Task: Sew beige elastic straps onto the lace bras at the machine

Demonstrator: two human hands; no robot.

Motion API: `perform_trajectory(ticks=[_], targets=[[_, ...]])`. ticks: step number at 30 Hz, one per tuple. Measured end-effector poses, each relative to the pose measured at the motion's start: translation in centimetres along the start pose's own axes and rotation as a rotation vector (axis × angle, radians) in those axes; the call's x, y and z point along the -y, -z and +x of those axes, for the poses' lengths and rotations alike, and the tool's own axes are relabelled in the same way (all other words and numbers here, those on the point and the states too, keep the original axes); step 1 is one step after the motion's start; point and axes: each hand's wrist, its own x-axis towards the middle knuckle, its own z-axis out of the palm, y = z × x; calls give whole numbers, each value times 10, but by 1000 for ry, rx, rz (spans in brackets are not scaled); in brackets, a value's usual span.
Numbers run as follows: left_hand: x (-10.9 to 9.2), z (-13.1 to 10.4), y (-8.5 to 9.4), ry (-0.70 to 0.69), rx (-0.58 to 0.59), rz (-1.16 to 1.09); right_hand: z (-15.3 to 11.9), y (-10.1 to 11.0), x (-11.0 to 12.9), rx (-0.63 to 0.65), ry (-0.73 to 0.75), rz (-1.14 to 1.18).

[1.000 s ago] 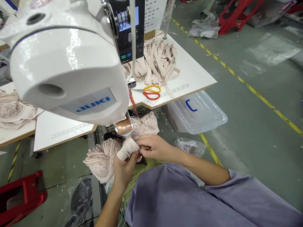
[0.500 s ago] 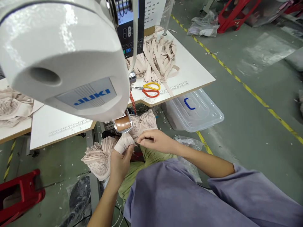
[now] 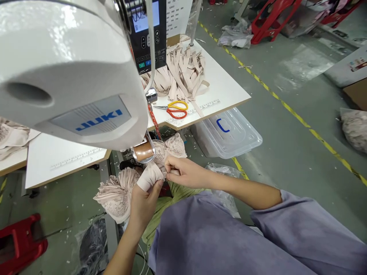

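Beneath the head of a white sewing machine [image 3: 86, 91], my left hand [image 3: 146, 200] is closed on the band of a beige lace bra [image 3: 175, 145], thumb on top. The pale fabric runs up to the machine's sewing area, behind a brown-and-metal guard [image 3: 143, 151]. Just to the right, my right hand [image 3: 185, 172] is closed in a pinch at the edge of the same bra; what exactly lies between its fingertips is too small to make out. A bundle of beige lace bras [image 3: 117, 194] hangs left of my left hand.
Scissors with yellow and red handles [image 3: 177, 109] lie on the white table [image 3: 223, 84], by a heap of beige straps [image 3: 186, 72]. Below the table's right edge stands a clear lidded bin [image 3: 237, 133]. A red stool [image 3: 23, 242] is at lower left.
The view has shifted slightly, so the machine and table sit further left. My right hand's fingers have lifted and parted a little from my left hand, which keeps its grip on the bra.
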Motion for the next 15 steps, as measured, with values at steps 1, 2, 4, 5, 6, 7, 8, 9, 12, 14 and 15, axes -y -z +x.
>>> perform_trajectory(ticks=[1,2,4,5,6,7,8,9,12,14,15], targets=[[-2,0,0,-7,9,7,0,0,0,12,8,-4],[-3,0,0,-8,18,14,0,0,-1,23,12,-9],[-5,1,0,-3,30,29,0,0,-2,41,13,-25],[-5,1,0,2,34,37,0,0,-3,48,7,-34],[-5,2,0,11,37,45,0,1,-3,54,-5,-34],[-6,2,0,27,33,53,1,1,-4,61,-21,-26],[-6,2,1,48,26,62,2,2,-6,66,-40,-19],[-6,3,1,70,20,72,3,4,-7,69,-53,-17],[-7,6,3,91,16,80,9,8,-13,88,-32,-43],[-9,9,5,68,45,53,13,10,-18,117,-19,-27],[-9,10,6,59,62,37,14,10,-21,138,-43,13]])
